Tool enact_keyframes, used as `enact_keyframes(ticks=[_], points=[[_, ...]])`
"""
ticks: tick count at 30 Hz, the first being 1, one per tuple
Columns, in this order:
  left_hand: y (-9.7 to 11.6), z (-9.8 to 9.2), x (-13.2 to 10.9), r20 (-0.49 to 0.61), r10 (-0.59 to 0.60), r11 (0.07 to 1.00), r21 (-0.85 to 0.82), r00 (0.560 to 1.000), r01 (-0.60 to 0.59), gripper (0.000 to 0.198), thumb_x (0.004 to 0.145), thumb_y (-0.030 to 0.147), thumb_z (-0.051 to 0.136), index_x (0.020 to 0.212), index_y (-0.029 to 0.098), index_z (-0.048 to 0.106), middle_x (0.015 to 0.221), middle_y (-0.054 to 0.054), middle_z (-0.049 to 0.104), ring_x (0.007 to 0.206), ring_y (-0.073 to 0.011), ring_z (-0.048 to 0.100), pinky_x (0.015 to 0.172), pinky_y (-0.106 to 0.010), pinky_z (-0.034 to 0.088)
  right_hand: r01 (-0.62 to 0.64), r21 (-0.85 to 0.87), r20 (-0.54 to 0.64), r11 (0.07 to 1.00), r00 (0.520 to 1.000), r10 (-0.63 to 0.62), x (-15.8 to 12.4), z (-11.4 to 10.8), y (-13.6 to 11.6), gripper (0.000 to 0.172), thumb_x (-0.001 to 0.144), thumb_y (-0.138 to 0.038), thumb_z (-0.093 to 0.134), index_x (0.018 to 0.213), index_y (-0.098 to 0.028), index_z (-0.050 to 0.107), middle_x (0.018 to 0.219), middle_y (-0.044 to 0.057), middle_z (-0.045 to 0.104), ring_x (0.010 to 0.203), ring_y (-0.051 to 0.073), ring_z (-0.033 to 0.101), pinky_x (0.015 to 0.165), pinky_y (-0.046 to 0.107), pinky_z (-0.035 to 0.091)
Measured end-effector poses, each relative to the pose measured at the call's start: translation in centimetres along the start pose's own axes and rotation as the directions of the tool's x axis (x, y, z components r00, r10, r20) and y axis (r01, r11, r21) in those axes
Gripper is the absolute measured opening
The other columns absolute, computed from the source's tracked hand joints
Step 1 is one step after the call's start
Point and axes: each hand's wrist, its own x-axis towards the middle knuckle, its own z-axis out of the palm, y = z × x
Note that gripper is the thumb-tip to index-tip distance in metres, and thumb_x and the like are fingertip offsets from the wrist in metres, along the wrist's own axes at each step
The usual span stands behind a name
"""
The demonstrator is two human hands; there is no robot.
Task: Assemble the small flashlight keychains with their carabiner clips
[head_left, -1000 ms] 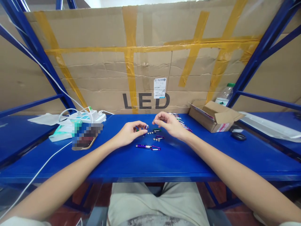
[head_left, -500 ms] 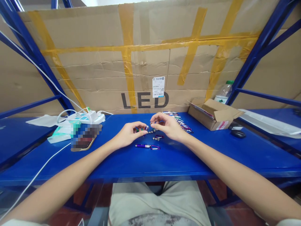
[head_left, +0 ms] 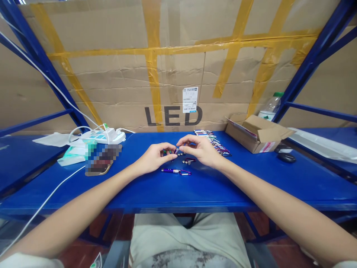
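Between the thumb and fingers of my left hand (head_left: 154, 158) is a small purple flashlight tube (head_left: 176, 151), its end tilted up to the right. My right hand (head_left: 203, 152) pinches at that end; whatever its fingertips hold is too small to make out. Just below the hands lie several silver button cells (head_left: 186, 162) beside a dark purple carabiner part (head_left: 190, 160). Nearer to me rests a purple keychain flashlight (head_left: 170, 171) with its carabiner clip. Behind my right hand, many metallic keychain flashlights (head_left: 214, 142) lie in a row, partly hidden.
An open cardboard box (head_left: 258, 136) stands at the right, with a bottle (head_left: 270, 108) behind it and a black mouse (head_left: 286, 158) beside it. Left are a phone (head_left: 103, 160), a white power strip (head_left: 104, 136) and cables. Cardboard (head_left: 125, 85) walls the blue table's (head_left: 223, 190) back.
My right hand has moved left and slightly down, so its fingertips now meet the end of the tube in my left hand. The view has shifted a little.
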Motion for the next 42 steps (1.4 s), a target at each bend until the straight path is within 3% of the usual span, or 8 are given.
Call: enact_keyframes(ticks=[7,15,35,42], points=[[0.3,0.4,-0.1,-0.006,0.001,1.0,0.019,1.0,-0.001,0.038,0.094,0.05,0.076,0.117,0.019,0.081,0.102,-0.005,0.079,0.075,-0.0159,0.06,0.071,-0.03,0.048,0.065,0.028,-0.039,0.998,0.997,-0.063,-0.3,0.7,0.0,0.05,0.093,-0.033,0.078,0.138,-0.026,0.059,0.104,0.004,0.074,0.096,0.022,0.068,0.088,0.038,0.053],[0.4,0.8,-0.2,-0.093,0.08,0.996,0.056,0.992,-0.075,0.029,0.093,0.045,0.081,0.108,0.021,0.078,0.1,-0.004,0.077,0.082,-0.0179,0.064,0.077,-0.031,0.049,0.076,-0.007,-0.053,0.997,0.996,-0.076,-0.4,1.0,-0.1,0.058,0.09,-0.035,0.081,0.142,-0.028,0.056,0.101,0.003,0.073,0.097,0.024,0.07,0.093,0.042,0.054],[0.5,1.0,-0.2,-0.139,0.123,0.987,0.122,0.983,-0.107,0.027,0.091,0.046,0.083,0.097,0.021,0.074,0.093,-0.003,0.075,0.085,-0.0198,0.063,0.081,-0.033,0.049,0.128,-0.175,-0.061,0.976,0.988,-0.14,-0.8,1.4,0.1,0.056,0.097,-0.037,0.079,0.147,-0.032,0.055,0.105,0.004,0.077,0.105,0.029,0.067,0.093,0.045,0.048],[1.0,0.6,-0.2,-0.156,0.169,0.974,0.177,0.973,-0.141,0.024,0.095,0.045,0.08,0.097,0.022,0.073,0.096,-0.003,0.075,0.088,-0.0204,0.063,0.086,-0.034,0.05,0.18,-0.291,-0.087,0.94,0.973,-0.213,-0.7,0.3,-0.3,0.052,0.097,-0.038,0.079,0.144,-0.033,0.059,0.11,0.005,0.075,0.107,0.031,0.064,0.096,0.047,0.048]])
